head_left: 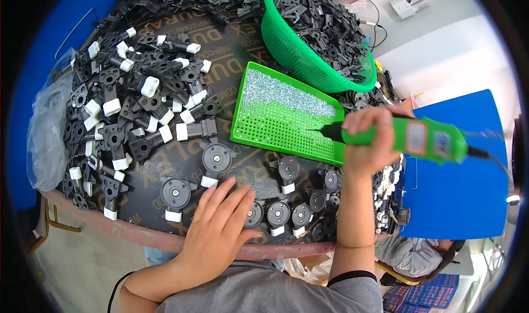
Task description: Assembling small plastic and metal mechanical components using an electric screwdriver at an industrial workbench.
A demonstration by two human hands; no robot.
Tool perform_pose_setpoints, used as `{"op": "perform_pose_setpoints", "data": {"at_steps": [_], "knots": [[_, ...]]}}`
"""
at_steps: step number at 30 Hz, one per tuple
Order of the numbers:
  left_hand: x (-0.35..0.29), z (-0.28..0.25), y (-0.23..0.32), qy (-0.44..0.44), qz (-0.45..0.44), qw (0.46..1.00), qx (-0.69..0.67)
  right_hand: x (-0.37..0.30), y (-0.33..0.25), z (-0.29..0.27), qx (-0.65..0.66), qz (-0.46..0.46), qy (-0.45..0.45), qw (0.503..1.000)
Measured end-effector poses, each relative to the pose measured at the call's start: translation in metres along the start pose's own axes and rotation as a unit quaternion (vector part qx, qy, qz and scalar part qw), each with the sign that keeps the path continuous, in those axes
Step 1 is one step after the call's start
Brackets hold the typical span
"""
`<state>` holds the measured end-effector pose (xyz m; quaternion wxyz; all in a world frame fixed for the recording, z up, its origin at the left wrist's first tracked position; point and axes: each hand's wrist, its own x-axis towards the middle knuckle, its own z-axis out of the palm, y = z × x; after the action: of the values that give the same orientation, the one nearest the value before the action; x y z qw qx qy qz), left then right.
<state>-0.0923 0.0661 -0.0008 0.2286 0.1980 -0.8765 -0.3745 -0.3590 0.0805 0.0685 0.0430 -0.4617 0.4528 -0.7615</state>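
My right hand (366, 142) is wrapped round a green electric screwdriver (435, 139), its cord trailing off to the right. The thin dark bit points left, over a green perforated tray (275, 139). Small silvery screws (286, 92) are heaped along the tray's far side. Near the table's front edge, my left hand (217, 225) lies with fingers stretched out, holding nothing visible. Its fingertips are close to a round black disc-shaped part (217, 158) with a white end. Another such part (176, 193) lies left of the hand, with several more to its right.
Black brackets with white ends (143, 103) are piled on the left, beside a clear plastic bag (49, 131). A green basket (297, 54) full of black parts stands at the back. Another person (410, 256) sits at lower right, below a blue panel (457, 169).
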Motion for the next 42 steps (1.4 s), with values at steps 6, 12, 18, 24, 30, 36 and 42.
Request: {"op": "perform_pose_setpoints", "data": {"at_steps": [6, 12, 18, 24, 30, 36, 42], "knots": [[0.003, 0.0, -0.002, 0.01, 0.012, 0.999, 0.028, -0.041, -0.089, 0.039, 0.029, 0.037, -0.152, 0.987], [0.003, 0.005, -0.004, 0.027, -0.007, 0.999, 0.029, -0.073, -0.08, 0.037, 0.097, 0.041, -0.26, 0.96], [0.001, 0.005, -0.004, 0.037, 0.007, 0.999, 0.038, -0.078, -0.076, 0.042, 0.071, 0.064, -0.257, 0.962], [0.003, 0.006, -0.003, 0.041, 0.017, 0.998, 0.039, -0.055, -0.078, 0.041, 0.041, 0.057, -0.387, 0.92], [0.001, 0.01, -0.007, 0.05, 0.021, 0.997, 0.056, -0.065, -0.078, 0.047, -0.005, 0.124, -0.312, 0.942], [-0.001, 0.008, -0.006, 0.039, 0.026, 0.998, 0.052, -0.019, -0.043, 0.032, 0.066, 0.056, -0.11, 0.99], [0.0, 0.005, -0.006, 0.035, 0.024, 0.998, 0.049, 0.005, 0.021, 0.022, -0.057, 0.021, -0.034, 0.998]]}}
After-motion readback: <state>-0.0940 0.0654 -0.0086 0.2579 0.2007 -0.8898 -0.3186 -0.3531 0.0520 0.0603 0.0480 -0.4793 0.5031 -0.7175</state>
